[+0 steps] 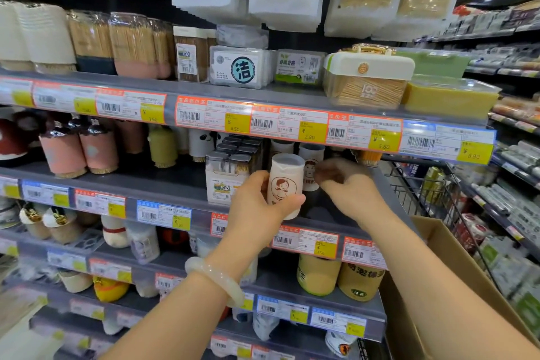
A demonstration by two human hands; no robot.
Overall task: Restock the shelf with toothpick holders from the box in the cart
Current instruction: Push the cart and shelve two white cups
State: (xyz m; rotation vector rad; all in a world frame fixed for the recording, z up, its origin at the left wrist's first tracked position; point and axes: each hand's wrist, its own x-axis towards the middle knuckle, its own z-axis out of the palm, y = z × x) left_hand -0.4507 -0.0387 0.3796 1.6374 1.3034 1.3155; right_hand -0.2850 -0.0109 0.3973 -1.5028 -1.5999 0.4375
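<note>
left hand (pixel 257 202) grips smooth cylindrical toothpick holder (pixel 285 184) | right hand (pixel 347 184) blurred

One view only — my head camera, wide-angle, so nothing is shared with a second view. It faces forward and slightly down at the shelf (pixel 187 90) from close range, both forearms entering from the bottom edge. Cart (pixel 423 184) and box (pixel 455 272) sit at right — lines bow near the frame edges.

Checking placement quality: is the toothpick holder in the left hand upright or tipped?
Upright. The toothpick holder stands cap up with its printed figure the right way, gripped by the left hand.
</note>
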